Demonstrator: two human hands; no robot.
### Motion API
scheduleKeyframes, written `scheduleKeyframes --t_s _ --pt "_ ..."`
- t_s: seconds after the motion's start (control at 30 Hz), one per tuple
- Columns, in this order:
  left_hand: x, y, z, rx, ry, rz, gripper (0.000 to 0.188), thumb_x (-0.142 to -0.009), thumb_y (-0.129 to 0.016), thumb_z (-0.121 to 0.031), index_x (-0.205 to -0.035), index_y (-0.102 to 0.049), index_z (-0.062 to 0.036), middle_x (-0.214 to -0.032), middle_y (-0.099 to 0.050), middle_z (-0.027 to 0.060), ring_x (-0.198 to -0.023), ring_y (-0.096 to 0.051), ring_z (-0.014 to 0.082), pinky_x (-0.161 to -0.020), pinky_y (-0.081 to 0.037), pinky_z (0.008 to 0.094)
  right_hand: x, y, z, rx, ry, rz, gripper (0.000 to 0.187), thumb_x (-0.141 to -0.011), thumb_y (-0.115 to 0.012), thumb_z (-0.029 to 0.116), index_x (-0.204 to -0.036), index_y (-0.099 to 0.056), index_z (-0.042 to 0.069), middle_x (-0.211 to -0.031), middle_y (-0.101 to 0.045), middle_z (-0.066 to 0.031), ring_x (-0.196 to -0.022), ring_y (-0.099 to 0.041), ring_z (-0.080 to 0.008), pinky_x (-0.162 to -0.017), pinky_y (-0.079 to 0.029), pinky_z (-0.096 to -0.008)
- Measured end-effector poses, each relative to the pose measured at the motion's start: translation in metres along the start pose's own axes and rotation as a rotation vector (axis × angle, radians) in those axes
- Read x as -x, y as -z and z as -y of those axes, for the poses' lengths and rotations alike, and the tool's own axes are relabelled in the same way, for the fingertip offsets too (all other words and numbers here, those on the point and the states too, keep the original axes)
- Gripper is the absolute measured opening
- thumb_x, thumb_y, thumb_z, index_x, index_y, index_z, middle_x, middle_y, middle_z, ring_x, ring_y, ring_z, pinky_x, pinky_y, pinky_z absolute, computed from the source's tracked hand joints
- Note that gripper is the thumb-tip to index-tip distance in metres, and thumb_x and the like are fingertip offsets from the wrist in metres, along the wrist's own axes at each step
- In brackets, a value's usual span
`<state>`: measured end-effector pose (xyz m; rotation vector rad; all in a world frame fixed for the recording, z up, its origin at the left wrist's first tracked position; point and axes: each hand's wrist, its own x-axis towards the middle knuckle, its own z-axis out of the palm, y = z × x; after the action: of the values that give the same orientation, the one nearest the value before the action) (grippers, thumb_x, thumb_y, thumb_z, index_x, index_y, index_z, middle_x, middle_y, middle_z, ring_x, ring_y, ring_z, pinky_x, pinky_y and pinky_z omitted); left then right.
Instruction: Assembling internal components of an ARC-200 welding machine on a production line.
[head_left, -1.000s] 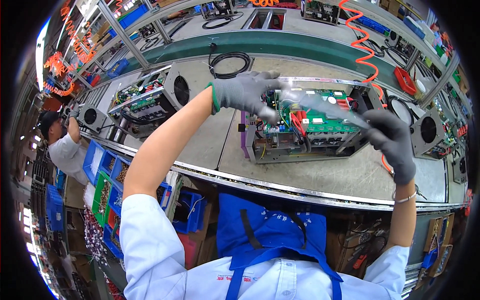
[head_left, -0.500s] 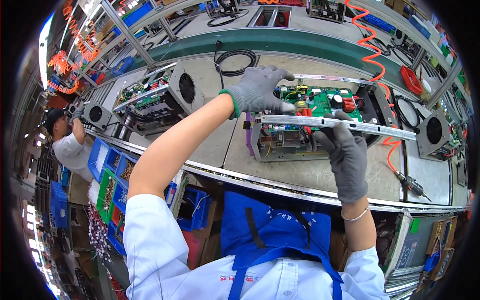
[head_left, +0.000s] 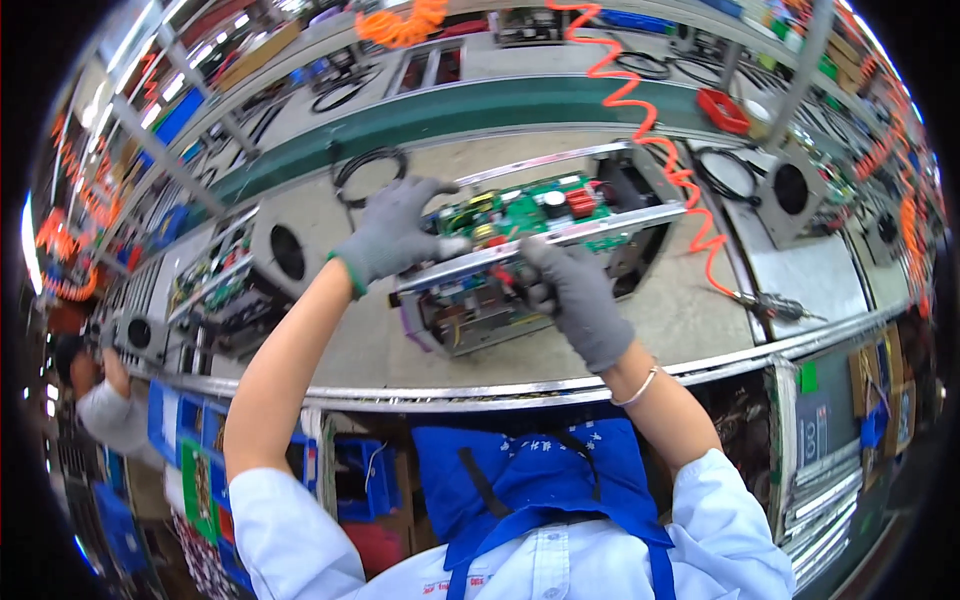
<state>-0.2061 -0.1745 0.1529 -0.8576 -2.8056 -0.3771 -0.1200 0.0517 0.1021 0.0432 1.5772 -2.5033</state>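
An open metal chassis [head_left: 470, 335] with a green circuit board [head_left: 525, 212] inside stands tilted across my view on the bench. Along its near top side runs a long silver metal rail [head_left: 620, 222], its right end about level with the chassis corner. My right hand [head_left: 580, 300], in a grey glove, grips this rail near its middle, fingertips on top and the other fingers curled below. My left hand [head_left: 395, 230], also gloved, spreads over the chassis's left end, its thumb against the near rail. A second rail [head_left: 550, 160] lines the far side.
A coiled black cable [head_left: 370, 175] lies behind my left hand. An orange spiral hose [head_left: 690, 190] hangs at the right, down to a power screwdriver [head_left: 775, 305]. Other chassis with fans [head_left: 790, 188] stand on both sides. A co-worker [head_left: 110, 400] is at far left.
The near rail has shifted left and down along the chassis; its right end no longer juts far past the corner. Both hands moved with it. My view has turned, shifting the scene leftward.
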Motion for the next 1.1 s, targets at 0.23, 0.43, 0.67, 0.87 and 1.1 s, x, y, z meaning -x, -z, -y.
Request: scheduleKeyframes --t_s 0.23,0.43,0.67,0.87,1.1 --pt "-0.006 0.002 -0.009 0.054 -0.044 0.02 0.075 -0.064 -0.071 -0.056 -0.123 -0.055 -0.013 -0.116 -0.057 0.0163 -0.111 -0.052 0.0348 -0.096 -0.039 0.044 0.004 0.002 0.008 -0.045 -0.039 -0.013 0.024 -0.089 -0.062 0.028 -0.078 -0.061 0.007 -0.065 -0.058 0.0021 -0.048 -0.048 -0.0029 -0.04 -0.036 -0.0174" --pt "-0.016 0.024 -0.035 0.102 -0.139 -0.334 0.059 -0.071 -0.073 -0.03 -0.123 -0.054 -0.0103 -0.128 -0.054 0.0162 -0.117 -0.052 0.0325 -0.1 -0.038 0.0423 0.002 -0.001 0.012 -0.019 -0.024 0.002 0.026 -0.089 -0.061 0.026 -0.074 -0.061 0.005 -0.065 -0.059 0.0 -0.049 -0.051 -0.0042 -0.039 -0.04 -0.0184" --pt "-0.07 0.013 -0.175 0.133 -0.311 -0.137 0.041 -0.081 -0.063 -0.034 -0.111 -0.058 -0.0072 -0.108 -0.063 0.0114 -0.101 -0.06 0.0301 -0.085 -0.046 0.0424 -0.001 0.0 0.006 0.005 0.012 -0.012 0.023 -0.088 -0.059 0.022 -0.076 -0.059 0.003 -0.064 -0.059 -0.0019 -0.05 -0.055 -0.0071 -0.04 -0.042 -0.0215" --pt "-0.121 -0.035 -0.195 -0.101 -0.181 0.352 0.033 -0.085 -0.056 -0.039 -0.097 -0.066 -0.0096 -0.092 -0.067 0.0124 -0.09 -0.065 0.0297 -0.076 -0.051 0.0422 -0.002 -0.001 0.007 0.187 0.013 -0.025 0.023 -0.094 -0.053 0.026 -0.082 -0.054 0.006 -0.063 -0.057 -0.0018 -0.048 -0.054 -0.0102 -0.043 -0.042 -0.0249" --pt "-0.118 -0.042 -0.198 -0.166 -0.181 0.215 0.026 -0.085 -0.051 -0.033 -0.085 -0.067 -0.0123 -0.084 -0.068 0.011 -0.08 -0.066 0.0303 -0.07 -0.051 0.0449 -0.005 0.008 0.001 0.358 -0.004 0.029 0.026 -0.094 -0.052 0.029 -0.098 -0.055 0.003 -0.08 -0.064 -0.0096 -0.069 -0.065 -0.0172 -0.061 -0.053 -0.0297"
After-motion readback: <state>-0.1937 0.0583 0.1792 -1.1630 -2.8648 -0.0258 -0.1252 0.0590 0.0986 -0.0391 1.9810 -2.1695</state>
